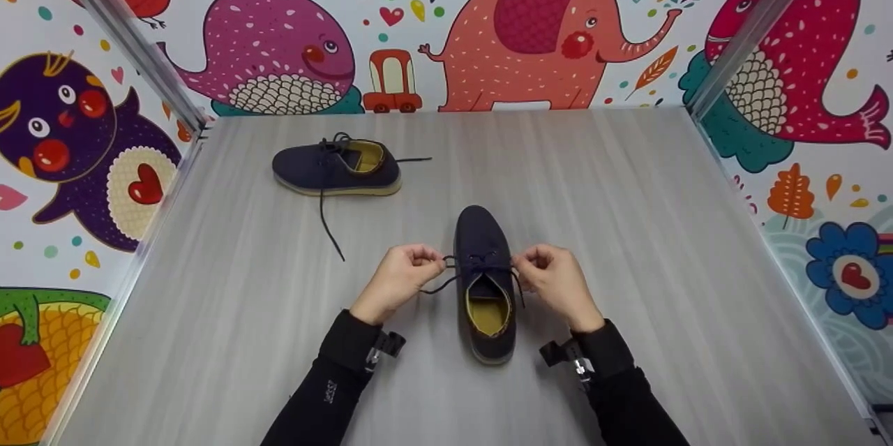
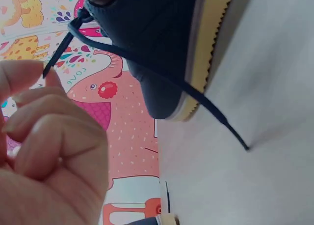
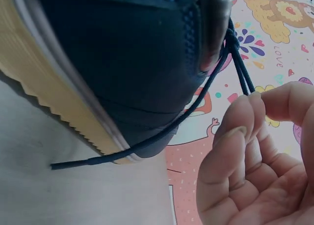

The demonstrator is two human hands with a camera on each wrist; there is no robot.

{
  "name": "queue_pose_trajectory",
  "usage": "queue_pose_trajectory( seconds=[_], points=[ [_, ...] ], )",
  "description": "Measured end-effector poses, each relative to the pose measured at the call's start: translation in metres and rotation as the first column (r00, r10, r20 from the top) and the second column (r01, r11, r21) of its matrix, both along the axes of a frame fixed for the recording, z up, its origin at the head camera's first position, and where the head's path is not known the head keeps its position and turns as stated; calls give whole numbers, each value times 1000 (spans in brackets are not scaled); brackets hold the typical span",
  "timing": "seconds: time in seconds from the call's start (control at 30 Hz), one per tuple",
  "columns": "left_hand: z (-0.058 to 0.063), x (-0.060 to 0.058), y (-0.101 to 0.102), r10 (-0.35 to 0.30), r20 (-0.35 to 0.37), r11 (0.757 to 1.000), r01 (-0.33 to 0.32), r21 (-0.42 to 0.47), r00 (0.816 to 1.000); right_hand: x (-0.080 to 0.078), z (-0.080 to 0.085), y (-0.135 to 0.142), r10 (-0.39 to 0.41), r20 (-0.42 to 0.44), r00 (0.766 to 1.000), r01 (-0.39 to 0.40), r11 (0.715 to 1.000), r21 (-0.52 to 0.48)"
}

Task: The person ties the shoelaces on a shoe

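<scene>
Black sleeves [image 1: 314, 390] reach in on either side of a dark shoe [image 1: 481, 236], which stands upright at the table's [image 1: 628, 188] near middle, toe pointing away. Left hand [image 1: 396, 278] and right hand [image 1: 558, 283] each pinch a lace loop between thumb and fingertips, one to each side: left loop [image 2: 59, 52], right loop [image 3: 244, 70]. The knot [image 3: 232, 40] sits between them over the tongue. Both free ends, left end [image 2: 216, 112] and right end [image 3: 108, 157], hang down the shoe's sides, unheld.

The step looks to be drawing the loops apart. It probably goes best with level, equal pulls, so the knot stays centred and neither free end slips through it; one-sided tugging could turn the shoe.

Bare tabletop lies left and right of the hands, giving room to pull outward. The other shoe [image 1: 300, 167] rests well apart, ahead and to the left, its laces trailing. Patterned walls [image 1: 432, 83] bound the far and side edges, beyond either hand's nearby space.
</scene>
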State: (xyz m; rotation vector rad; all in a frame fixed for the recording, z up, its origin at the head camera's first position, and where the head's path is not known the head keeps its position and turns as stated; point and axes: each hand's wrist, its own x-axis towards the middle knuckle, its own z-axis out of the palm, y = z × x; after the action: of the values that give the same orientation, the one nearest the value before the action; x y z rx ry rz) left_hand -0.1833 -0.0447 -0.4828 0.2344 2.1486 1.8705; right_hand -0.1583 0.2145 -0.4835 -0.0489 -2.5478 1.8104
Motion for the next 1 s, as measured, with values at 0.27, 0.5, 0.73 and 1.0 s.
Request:
queue_pose_trajectory(
  seconds=[0.27, 0.5, 0.73, 1.0],
  points=[
    [-14, -1, -2, 77, 18, 997, -77, -25, 997, -2, -17, 3, -56, 10, 998, 56, 998, 14],
    [-5, -9, 6, 7, 35, 999, -5, -50, 999, -1, -14, 2, -44, -26, 999, 44, 999, 1],
    [1, -16, 10, -58, -36, 990, 52, -132, 998, -4, -8, 4, 57, -1, 998, -57, 997, 46],
    [3, -16, 4, -12, -230, 958, -55, -283, 973, -5, 13, 1, 67, -59, 996, -61, 994, 93]
  ],
)
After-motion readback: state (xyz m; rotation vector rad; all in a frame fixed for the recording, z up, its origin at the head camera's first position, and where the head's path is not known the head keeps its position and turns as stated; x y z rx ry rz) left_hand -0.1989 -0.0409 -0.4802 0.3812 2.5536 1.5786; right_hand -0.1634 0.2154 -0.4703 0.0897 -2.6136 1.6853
